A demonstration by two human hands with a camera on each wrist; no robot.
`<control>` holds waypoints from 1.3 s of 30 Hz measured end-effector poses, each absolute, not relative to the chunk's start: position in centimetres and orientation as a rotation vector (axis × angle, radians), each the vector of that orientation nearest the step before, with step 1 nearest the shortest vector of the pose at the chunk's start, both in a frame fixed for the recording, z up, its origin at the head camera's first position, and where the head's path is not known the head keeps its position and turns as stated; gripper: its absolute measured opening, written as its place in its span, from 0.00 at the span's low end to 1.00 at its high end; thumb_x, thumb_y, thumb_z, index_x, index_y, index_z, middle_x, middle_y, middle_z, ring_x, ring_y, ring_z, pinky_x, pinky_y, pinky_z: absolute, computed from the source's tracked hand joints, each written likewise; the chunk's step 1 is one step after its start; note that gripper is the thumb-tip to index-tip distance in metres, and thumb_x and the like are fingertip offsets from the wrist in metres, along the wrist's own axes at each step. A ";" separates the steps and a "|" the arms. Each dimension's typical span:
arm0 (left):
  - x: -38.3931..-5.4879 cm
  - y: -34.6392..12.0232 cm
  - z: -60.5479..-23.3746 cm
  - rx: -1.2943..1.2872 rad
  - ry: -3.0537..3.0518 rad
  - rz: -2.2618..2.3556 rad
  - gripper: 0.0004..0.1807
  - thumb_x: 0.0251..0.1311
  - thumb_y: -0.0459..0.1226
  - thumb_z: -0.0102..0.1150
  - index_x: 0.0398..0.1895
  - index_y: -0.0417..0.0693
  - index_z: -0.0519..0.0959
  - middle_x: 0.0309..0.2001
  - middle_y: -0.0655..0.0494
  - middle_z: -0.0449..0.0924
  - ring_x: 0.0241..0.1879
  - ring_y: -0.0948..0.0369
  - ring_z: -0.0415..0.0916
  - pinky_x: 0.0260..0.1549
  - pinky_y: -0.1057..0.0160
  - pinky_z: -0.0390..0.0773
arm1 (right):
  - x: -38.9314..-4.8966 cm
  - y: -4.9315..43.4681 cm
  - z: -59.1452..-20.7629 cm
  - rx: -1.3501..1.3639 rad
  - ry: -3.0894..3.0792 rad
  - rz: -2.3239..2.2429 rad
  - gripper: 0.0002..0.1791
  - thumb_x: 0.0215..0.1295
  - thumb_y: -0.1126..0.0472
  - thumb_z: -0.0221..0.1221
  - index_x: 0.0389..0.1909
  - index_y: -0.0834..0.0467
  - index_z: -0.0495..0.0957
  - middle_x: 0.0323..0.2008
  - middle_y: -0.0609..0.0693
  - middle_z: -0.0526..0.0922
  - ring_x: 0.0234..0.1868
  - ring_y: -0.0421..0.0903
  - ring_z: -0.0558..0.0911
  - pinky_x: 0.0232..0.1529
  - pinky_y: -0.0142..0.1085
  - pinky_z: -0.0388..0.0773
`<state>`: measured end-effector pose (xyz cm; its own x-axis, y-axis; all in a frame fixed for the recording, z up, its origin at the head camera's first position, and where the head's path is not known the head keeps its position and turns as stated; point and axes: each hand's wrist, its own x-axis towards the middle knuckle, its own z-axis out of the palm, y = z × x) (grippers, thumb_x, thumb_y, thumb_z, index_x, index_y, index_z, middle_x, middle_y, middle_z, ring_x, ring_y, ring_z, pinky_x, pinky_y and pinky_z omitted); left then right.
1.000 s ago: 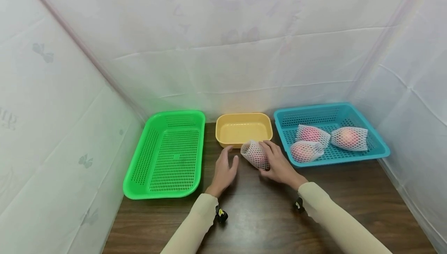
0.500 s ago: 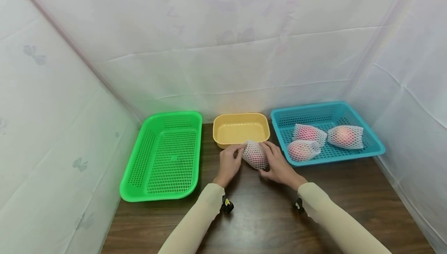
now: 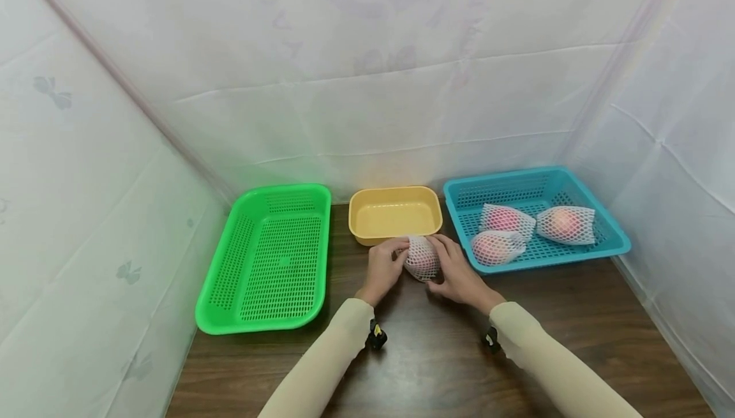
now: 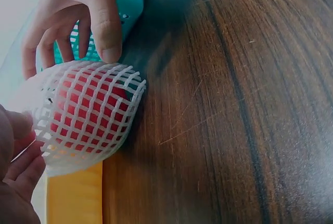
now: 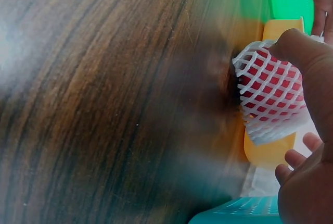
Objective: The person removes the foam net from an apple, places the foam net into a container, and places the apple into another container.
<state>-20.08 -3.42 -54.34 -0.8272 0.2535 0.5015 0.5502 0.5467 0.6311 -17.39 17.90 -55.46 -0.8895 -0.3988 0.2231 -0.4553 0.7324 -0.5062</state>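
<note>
A round red fruit [image 3: 423, 258] in a white foam net [image 4: 91, 109] sits in front of the yellow basin. My left hand [image 3: 385, 270] pinches the left end of the net between thumb and fingers. From the other side my right hand [image 3: 459, 277] holds the fruit, its thumb on the near side and fingers over the far side. In the right wrist view the red skin of the fruit shows through the mesh [image 5: 273, 81], with the right thumb [image 5: 299, 49] across it. The net's far end is partly hidden behind the left fingers.
Behind the hands stands a yellow basin [image 3: 396, 239] with nothing in it. A green basket [image 3: 209, 297], also with nothing inside, is at the left. On the right, a blue basket [image 3: 620, 246] holds three netted fruits [image 3: 565, 223]. White cloth walls [image 3: 344, 105] enclose the brown table [image 3: 436, 367].
My left hand has moved right from beside the fruit and taken hold of the net's end. The fruit has turned slightly more upright. My right hand has stayed in place. The view has shifted slightly.
</note>
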 end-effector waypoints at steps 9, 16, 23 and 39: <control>-20.3 -2.6 -54.3 -0.775 -2.504 -1.056 0.07 0.56 0.27 0.73 0.38 0.39 0.88 0.46 0.47 0.88 0.48 0.54 0.85 0.51 0.58 0.83 | -17.3 18.2 -55.8 0.682 -2.851 0.883 0.59 0.52 0.57 0.78 0.80 0.55 0.51 0.75 0.60 0.54 0.74 0.59 0.58 0.71 0.59 0.63; -20.4 -2.0 -54.4 -0.867 -2.587 -0.923 0.12 0.51 0.29 0.76 0.28 0.44 0.79 0.40 0.51 0.83 0.40 0.57 0.79 0.41 0.61 0.80 | -17.3 18.3 -55.8 0.683 -2.838 0.895 0.59 0.52 0.57 0.78 0.80 0.56 0.51 0.74 0.61 0.55 0.74 0.60 0.59 0.71 0.58 0.64; -20.4 -1.6 -54.6 -0.917 -2.651 -0.807 0.18 0.51 0.32 0.78 0.44 0.40 0.82 0.52 0.46 0.83 0.57 0.52 0.78 0.60 0.57 0.77 | -17.2 18.4 -55.8 0.676 -2.850 0.900 0.59 0.52 0.58 0.77 0.80 0.56 0.51 0.74 0.62 0.55 0.74 0.61 0.59 0.71 0.58 0.63; -20.3 -1.6 -55.5 -0.901 -2.692 -0.695 0.27 0.51 0.34 0.78 0.55 0.38 0.79 0.60 0.46 0.76 0.63 0.52 0.72 0.65 0.56 0.73 | -17.3 18.4 -56.0 0.690 -2.859 0.880 0.58 0.53 0.58 0.77 0.80 0.57 0.51 0.74 0.63 0.55 0.74 0.61 0.58 0.72 0.58 0.63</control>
<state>-20.27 -1.57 -55.47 -0.7883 0.5093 0.3453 0.6128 0.7004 0.3659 -17.30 18.41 -55.96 -0.8966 -0.3973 0.1957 -0.4386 0.7351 -0.5169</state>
